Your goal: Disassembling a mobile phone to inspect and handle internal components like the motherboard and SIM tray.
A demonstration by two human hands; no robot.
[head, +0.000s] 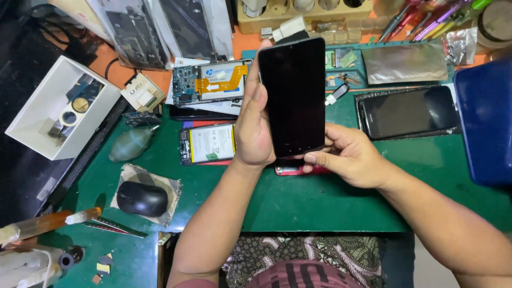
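Phone work looks well along, by my judgement: the black glass-fronted smartphone (293,96) appears closed up, held upright above the green cutting mat (320,202). The left hand (253,125) wraps its left edge, fingers curled behind; the right hand (346,154) pinches the bottom corner. At nine o'clock lies an opened phone with white battery (208,143). The held phone's back and a red object (292,169) beneath stay hidden.
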